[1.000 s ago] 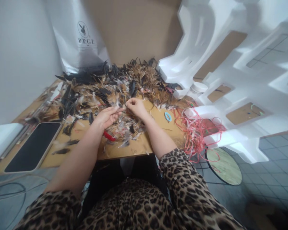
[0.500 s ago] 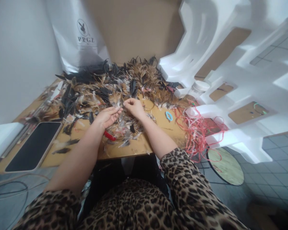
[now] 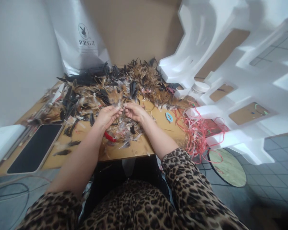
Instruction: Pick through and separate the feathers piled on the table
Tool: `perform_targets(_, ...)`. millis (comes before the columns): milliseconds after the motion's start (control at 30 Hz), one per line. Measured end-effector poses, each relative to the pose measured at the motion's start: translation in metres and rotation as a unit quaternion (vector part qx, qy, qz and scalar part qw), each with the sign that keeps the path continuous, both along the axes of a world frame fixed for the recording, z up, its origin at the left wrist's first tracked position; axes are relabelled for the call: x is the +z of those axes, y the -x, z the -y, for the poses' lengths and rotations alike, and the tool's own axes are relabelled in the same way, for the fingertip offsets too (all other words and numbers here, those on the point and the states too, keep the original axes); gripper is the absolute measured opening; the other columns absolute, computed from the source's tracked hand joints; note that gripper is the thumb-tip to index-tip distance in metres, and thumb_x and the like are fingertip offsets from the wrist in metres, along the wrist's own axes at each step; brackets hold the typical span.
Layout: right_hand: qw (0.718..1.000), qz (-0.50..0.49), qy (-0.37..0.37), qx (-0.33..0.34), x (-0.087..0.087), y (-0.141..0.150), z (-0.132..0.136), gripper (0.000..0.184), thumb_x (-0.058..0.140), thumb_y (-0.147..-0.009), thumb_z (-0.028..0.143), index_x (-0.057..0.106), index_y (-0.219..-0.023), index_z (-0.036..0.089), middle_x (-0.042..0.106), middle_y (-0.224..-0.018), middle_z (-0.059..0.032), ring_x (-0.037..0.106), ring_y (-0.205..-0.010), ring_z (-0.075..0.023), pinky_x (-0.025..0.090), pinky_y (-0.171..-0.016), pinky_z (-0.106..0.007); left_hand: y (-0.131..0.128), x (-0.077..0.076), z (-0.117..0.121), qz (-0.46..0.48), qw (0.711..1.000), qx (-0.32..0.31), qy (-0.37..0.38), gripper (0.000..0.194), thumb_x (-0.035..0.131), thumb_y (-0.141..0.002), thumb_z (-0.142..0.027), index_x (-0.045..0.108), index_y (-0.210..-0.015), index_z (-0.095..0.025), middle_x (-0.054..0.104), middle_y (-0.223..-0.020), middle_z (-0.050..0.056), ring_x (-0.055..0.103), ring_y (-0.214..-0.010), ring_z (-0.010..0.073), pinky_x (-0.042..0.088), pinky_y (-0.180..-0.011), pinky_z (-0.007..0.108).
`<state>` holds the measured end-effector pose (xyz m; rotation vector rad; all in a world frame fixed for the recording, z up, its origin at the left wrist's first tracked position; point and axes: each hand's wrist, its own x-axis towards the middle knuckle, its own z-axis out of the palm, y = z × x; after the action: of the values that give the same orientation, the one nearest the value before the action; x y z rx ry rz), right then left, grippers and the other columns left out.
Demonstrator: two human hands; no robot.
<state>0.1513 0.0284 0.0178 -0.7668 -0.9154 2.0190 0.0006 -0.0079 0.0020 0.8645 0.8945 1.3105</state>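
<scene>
My left hand (image 3: 108,116) pinches a brown feather (image 3: 115,97) with a pale, fluffy base between thumb and fingers. Close against it, my right hand (image 3: 133,111) has its thumb and forefinger pressed together at the feather's base; whatever lies between these fingertips is too small to make out. Both hands are above the wooden table. Behind them spreads a heap of brown and black feathers (image 3: 144,75). Below the hands lie loose feather scraps (image 3: 127,131) and a red tool-like object (image 3: 109,136), partly hidden by the left wrist.
A phone (image 3: 36,148) lies at the left beside a white box (image 3: 6,143). To the right are a blue ring (image 3: 169,117), tangled pink ribbon (image 3: 196,134), a lidded jar (image 3: 199,89) and large white foam pieces (image 3: 220,57). A silvery bag (image 3: 86,57) stands behind.
My right hand has turned, its fingers now curled lower and facing the left hand. The left hand stays nearly in place with the feather, and the view has shifted slightly.
</scene>
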Motion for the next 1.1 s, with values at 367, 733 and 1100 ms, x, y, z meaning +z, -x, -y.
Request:
perform_targets(367, 0.997, 0.052, -0.045, -0.030, -0.009, 0.003, -0.003, 0.031, 0.077, -0.056, 0.024, 0.048, -0.063, 0.015, 0.054, -0.048, 0.0063, 0.044, -0.042, -0.0026, 0.035, -0.040, -0.013, 0.000, -0.001, 0.001, -0.001, 1.000, -0.028, 0.003, 0.013, 0.072, -0.067, -0.019, 0.069, -0.075, -0.009, 0.069, -0.073, 0.008, 0.061, -0.059, 0.0072, 0.047, -0.053, 0.014)
perform_targets(733, 0.953, 0.189, -0.211, -0.109, -0.009, 0.005, 0.002, 0.026, 0.068, -0.064, 0.035, 0.051, -0.061, 0.015, 0.045, -0.041, 0.0085, 0.032, -0.034, -0.0017, 0.021, -0.036, -0.016, 0.002, -0.004, -0.004, 0.042, 0.995, -0.019, 0.091, 0.004, 0.062, -0.074, -0.006, 0.067, -0.075, -0.006, 0.068, -0.070, 0.009, 0.062, -0.054, 0.0071, 0.044, -0.043, 0.010)
perform_targets(1100, 0.951, 0.188, -0.210, -0.128, -0.013, 0.008, 0.001, 0.031, 0.069, -0.063, 0.041, 0.050, -0.061, 0.017, 0.046, -0.042, 0.0083, 0.030, -0.034, -0.0023, 0.019, -0.036, -0.018, 0.003, -0.008, -0.004, 0.018, 0.996, -0.017, 0.082, 0.003, 0.066, -0.072, -0.008, 0.066, -0.070, -0.006, 0.066, -0.064, 0.007, 0.059, -0.051, 0.0057, 0.045, -0.046, 0.011)
